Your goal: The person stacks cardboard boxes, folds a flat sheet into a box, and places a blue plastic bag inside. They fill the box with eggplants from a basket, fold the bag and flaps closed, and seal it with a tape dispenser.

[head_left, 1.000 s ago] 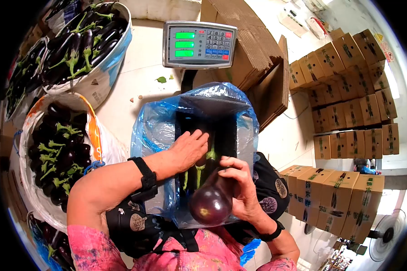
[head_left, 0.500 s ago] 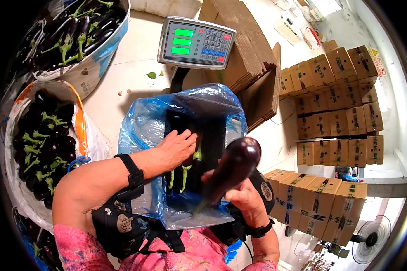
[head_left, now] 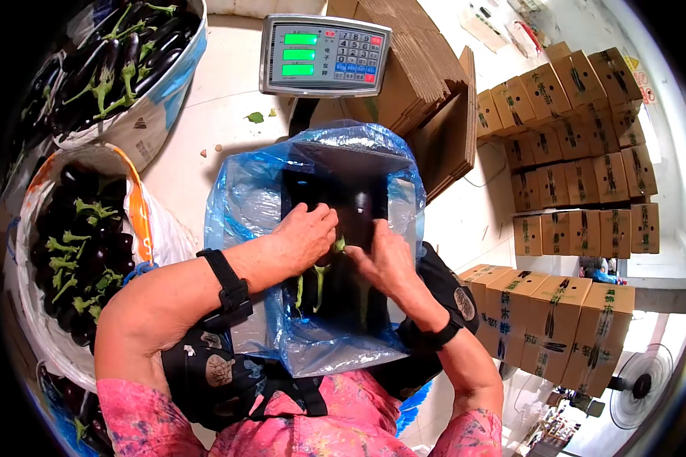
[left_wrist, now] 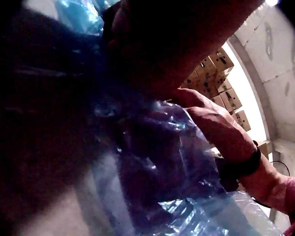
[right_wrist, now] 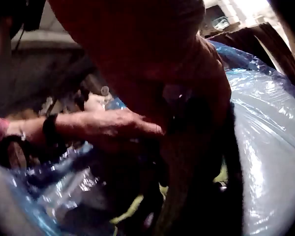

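Note:
A blue plastic liner [head_left: 244,190] lines an open box in front of the person, with dark eggplants inside and green stems [head_left: 320,282] showing. The left hand [head_left: 306,232] reaches into the box's left side, its fingers over the eggplants there. In the right wrist view the left hand [right_wrist: 113,123] has its fingers stretched out. Beside it, the right hand [head_left: 389,259] grips a dark eggplant [head_left: 360,206] low in the box, thumb toward the left hand. The eggplant's stem end points toward the person. Shadow hides much of the box's inside.
A digital scale display [head_left: 324,57] stands beyond the box, with flattened cardboard [head_left: 411,61] to its right. Sacks of eggplants [head_left: 84,236] stand on the left. Stacked cartons [head_left: 549,320] and a fan [head_left: 642,385] are on the right.
The right hand has swung the eggplant round and lowered it from above the box's near right side into the box. The left hand has stayed in the box.

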Tool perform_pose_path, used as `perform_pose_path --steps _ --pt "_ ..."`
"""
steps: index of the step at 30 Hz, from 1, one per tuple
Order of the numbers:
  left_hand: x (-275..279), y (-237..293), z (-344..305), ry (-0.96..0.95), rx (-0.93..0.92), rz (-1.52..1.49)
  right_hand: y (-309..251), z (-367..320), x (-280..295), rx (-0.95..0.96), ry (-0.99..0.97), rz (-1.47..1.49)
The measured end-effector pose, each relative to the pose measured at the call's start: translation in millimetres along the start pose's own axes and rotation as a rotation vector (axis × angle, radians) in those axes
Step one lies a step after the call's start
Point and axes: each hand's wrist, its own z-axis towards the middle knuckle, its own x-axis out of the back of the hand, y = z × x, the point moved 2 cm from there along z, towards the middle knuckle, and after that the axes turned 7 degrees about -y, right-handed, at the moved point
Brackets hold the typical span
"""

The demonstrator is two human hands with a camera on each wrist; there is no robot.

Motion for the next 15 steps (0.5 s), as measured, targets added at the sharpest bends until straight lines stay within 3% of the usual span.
perform_pose_path --steps 5,9,12,14,15 --pt "-7 -1 0 0.084 -0.017 0.007 4 27 -42 -0.038 0.041 -0.331" --pt "-18 1 3 0.095 -0.002 -0.048 15 38 -71 0.047 0.091 -0.541" --pt "-18 -8 -1 0.171 -0.046 -0.323 21 48 -84 0.013 0.086 -0.549" --pt "28 -26 -18 -0.085 -0.107 -0.596 29 57 -85 -0.055 -0.040 -0.493" --pt "42 -38 -25 0.054 -0.135 -0.668 28 59 -78 -0.134 -0.150 -0.405"
